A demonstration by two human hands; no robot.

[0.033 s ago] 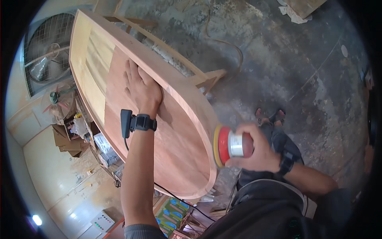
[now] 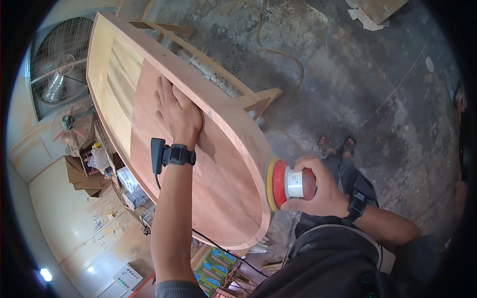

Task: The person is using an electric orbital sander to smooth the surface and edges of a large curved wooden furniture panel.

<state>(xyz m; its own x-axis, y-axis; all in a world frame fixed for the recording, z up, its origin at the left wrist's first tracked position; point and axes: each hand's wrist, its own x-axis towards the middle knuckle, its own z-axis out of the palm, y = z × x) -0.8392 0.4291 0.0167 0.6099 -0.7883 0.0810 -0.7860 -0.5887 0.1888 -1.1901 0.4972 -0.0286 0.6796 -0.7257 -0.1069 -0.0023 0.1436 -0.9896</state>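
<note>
A long wooden panel [image 2: 218, 198] with a raised, rounded rim lies tilted in front of me, reddish-brown nearby and pale yellow at its far end. My left hand [image 2: 180, 110] rests flat on its inner face, close to the right rim, fingers spread. In my right hand [image 2: 323, 191] is a round orbital sander [image 2: 294, 183] with a red body and silver band, gripped by its dark red rounded top. The sander's yellow pad [image 2: 271, 185] is against the outer side of the rim at the near right end. Each wrist wears a black strap device.
A wooden trestle [image 2: 248, 94] stands under and beyond the panel. On the concrete floor lies a hose [image 2: 283, 52]. Left are a large caged fan [image 2: 62, 64], cardboard boxes [image 2: 84, 176] and a wall control box [image 2: 128, 276]. Green printed packages [image 2: 216, 265] are below the panel.
The sander and my right hand, blurred before, now look sharper and sit almost in the same place on the rim. My left hand stays put.
</note>
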